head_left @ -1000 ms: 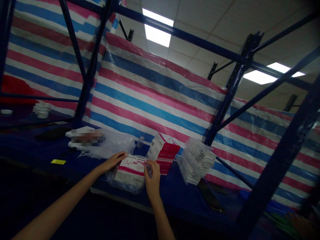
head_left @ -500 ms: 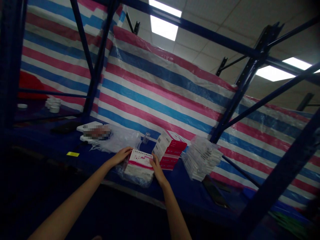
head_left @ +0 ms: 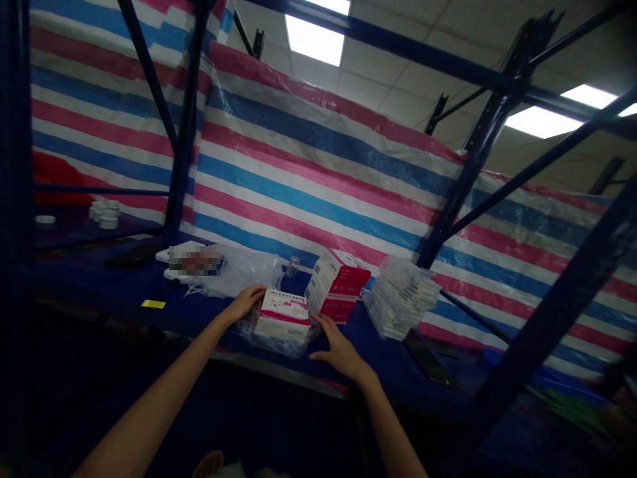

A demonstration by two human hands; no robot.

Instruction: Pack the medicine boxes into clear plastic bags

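A white-and-pink carton [head_left: 283,310] with dark printing on its top lies on a clear plastic bag [head_left: 283,346] at the table's front edge. My left hand [head_left: 246,304] is closed around the carton's back left corner, its fingertips partly hidden there. Just off the carton's right side is my right hand [head_left: 342,348], open, with thumb and fingers apart and nothing between them. Close behind it stands a stack of pink-and-white cartons [head_left: 338,289]. A pile of clear plastic bags [head_left: 249,269] lies behind my left hand.
A stack of bagged white items [head_left: 401,299] stands right of the cartons, near a dark phone-like slab [head_left: 428,358]. A small clear container [head_left: 292,267] sits at the back. A yellow label [head_left: 153,304] and white jars [head_left: 107,214] are leftward. Blue rack posts [head_left: 186,126] frame the table.
My right hand has let go of the carton's right side and moved slightly right, its fingers spreading. My left hand stays at the carton's left corner. The view has shifted slightly.
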